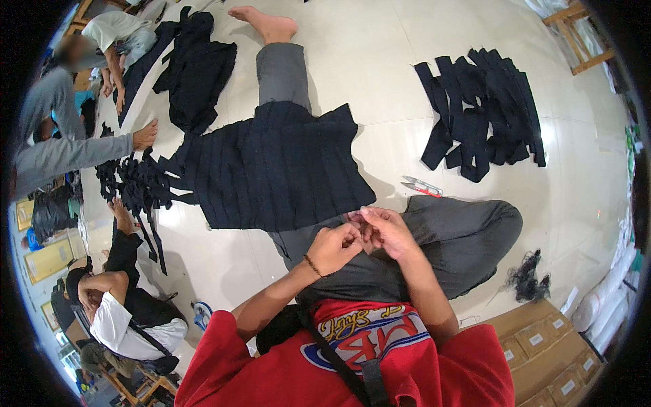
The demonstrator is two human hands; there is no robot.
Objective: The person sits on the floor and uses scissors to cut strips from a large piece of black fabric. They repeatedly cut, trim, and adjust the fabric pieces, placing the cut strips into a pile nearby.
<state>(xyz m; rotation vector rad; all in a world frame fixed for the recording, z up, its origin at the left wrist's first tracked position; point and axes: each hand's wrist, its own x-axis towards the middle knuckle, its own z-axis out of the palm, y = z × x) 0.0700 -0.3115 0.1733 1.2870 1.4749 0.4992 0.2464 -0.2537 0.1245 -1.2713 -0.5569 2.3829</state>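
Observation:
My left hand, with a dark bracelet at its wrist, is closed with its fingertips pinched together above my lap. Close beside it, my right hand also has its fingers bent in a pinch. Anything between the fingertips is too small to make out. A large black cloth, with seam-like lines across it, lies over my outstretched leg. Its near right corner comes close to my right fingers. Red-handled thread snips rest on the floor beside my bent knee.
Several black fabric strips lie to the right; a dark thread tangle sits near cardboard boxes. Left are a black cloth pile, shredded strips and other seated people. A wooden stool stands far right.

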